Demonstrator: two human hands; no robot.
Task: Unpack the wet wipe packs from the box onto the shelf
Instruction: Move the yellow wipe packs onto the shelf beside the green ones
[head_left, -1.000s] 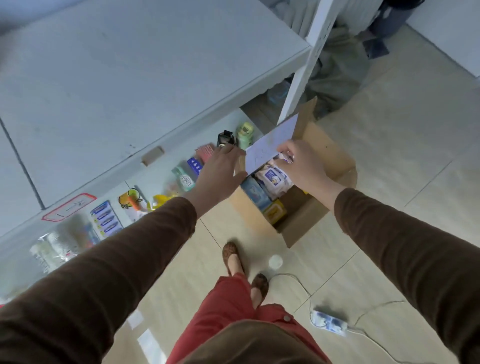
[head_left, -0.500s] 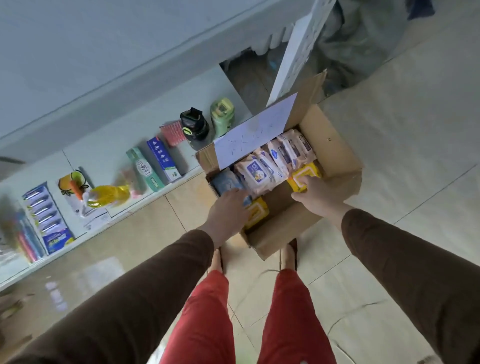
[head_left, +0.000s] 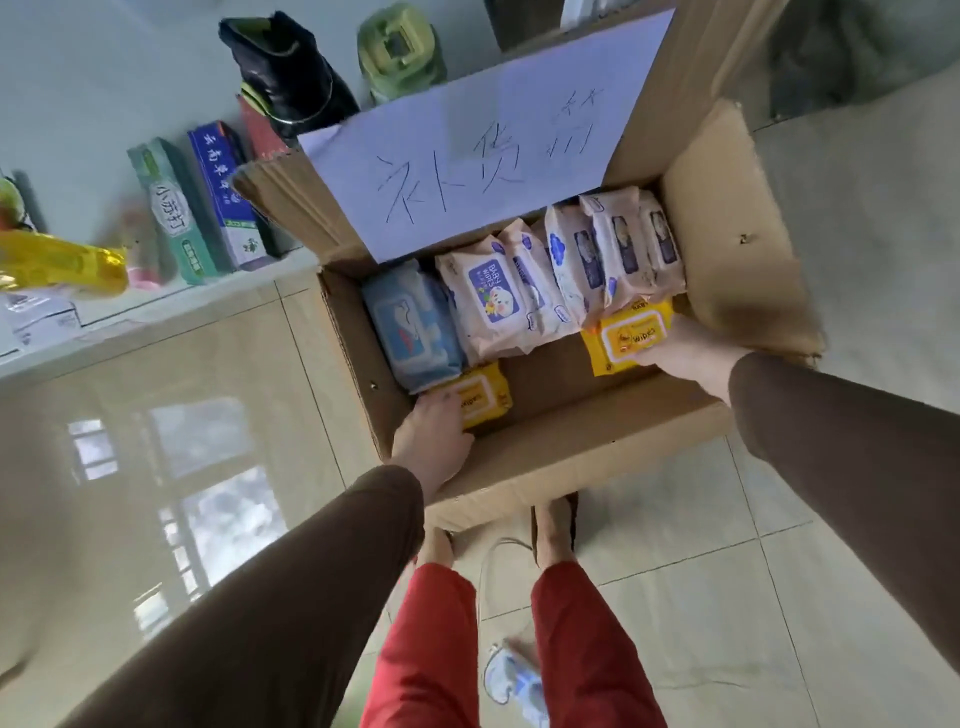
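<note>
We reach into the cardboard box: our left hand grips one yellow pack at the near left corner, our right hand clasps the second yellow pack by the right wall. Along the far wall we count one blue pack and about five pale packs.

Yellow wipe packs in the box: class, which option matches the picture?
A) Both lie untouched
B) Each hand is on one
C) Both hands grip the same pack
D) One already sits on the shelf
B: the left hand is on the near-left yellow pack, the right hand on the other yellow pack, both inside the cardboard box.
</note>
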